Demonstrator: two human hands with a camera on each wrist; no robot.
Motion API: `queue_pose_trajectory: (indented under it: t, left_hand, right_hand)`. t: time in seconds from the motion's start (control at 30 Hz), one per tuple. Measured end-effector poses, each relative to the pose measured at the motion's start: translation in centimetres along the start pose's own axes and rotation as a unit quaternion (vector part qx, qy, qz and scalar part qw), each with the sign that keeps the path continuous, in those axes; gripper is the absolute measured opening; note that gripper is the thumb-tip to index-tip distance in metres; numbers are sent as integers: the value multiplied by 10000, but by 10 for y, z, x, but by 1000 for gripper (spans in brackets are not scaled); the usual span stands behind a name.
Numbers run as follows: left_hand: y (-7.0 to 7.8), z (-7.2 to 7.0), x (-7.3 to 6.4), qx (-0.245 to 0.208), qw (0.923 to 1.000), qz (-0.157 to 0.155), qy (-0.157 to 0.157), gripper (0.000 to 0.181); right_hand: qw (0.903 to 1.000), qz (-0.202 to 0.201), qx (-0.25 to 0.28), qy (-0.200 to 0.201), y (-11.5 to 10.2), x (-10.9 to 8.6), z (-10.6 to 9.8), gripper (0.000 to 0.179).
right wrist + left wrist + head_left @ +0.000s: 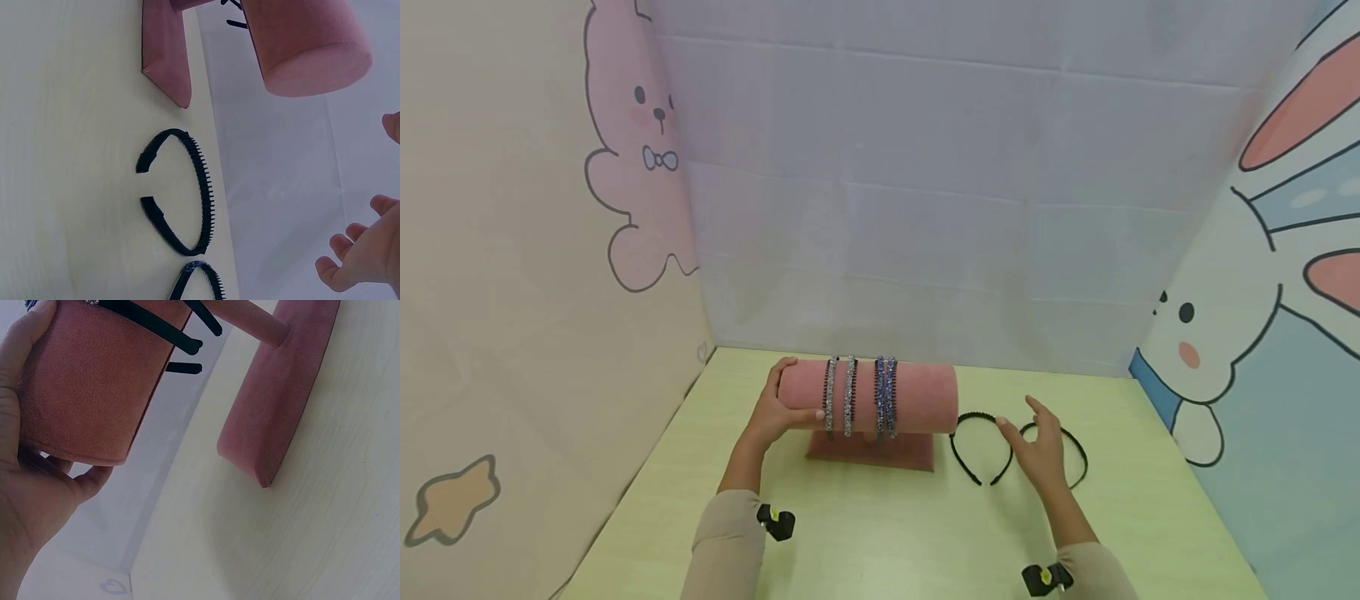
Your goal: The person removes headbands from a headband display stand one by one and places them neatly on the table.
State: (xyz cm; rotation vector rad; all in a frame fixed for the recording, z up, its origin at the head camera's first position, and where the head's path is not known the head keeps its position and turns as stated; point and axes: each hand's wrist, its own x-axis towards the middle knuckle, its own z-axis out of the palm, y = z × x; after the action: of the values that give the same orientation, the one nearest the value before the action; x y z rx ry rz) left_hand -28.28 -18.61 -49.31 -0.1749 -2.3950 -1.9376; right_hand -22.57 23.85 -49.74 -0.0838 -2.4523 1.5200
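A pink velvet headband display stand [917, 400] has a horizontal roll on a post above a flat base [871, 452]. My left hand [770, 417] grips the roll's left end, thumb along the front and fingers behind. Two headbands with clear stones [849, 396] sit round the roll left of its middle, and two with blue stones [891, 396] just right of it. My right hand [1042, 454] is raised, holding nothing, fingers spread, and overlaps two dark headbands in the head view. In the right wrist view, one toothed black headband [206, 194] lies beside another [215, 284].
A pale green-yellow table [880, 533] carries the stand and the loose headbands. A white sheet [925, 208] hangs behind it. Cartoon-printed walls [550, 333] stand on the left and right sides.
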Motion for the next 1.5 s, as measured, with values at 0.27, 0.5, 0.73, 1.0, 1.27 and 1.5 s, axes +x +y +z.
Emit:
queue_pose_trajectory:
  t: [0.27, 0.5, 0.73, 1.0, 1.27, 1.5]
  left_hand:
    - [22, 1, -10, -199, 9995, -171, -169, 108]
    - [14, -1, -6, -234, 9995, -114, -153, 107]
    - [0, -1, 0, -155, 9998, 83, -52, 108]
    - [0, -1, -1, -119, 9999, 61, -31, 106]
    - [1, -1, -1, -170, 9998, 82, -32, 108]
    - [4, -1, -1, -191, 9998, -33, -53, 107]
  right_hand:
    - [9990, -74, 334, -297, -21, 4, 5, 71]
    - [9962, -434, 575, -483, -33, 15, 12, 68]
    - [9915, -822, 661, -762, -60, 13, 15, 65]
    - [9872, -1167, 714, -819, -88, 6, 17, 63]
    - [9808, -1480, 855, -938, -93, 9, 23, 64]
    - [9723, -1834, 878, -1156, -98, 15, 29, 65]
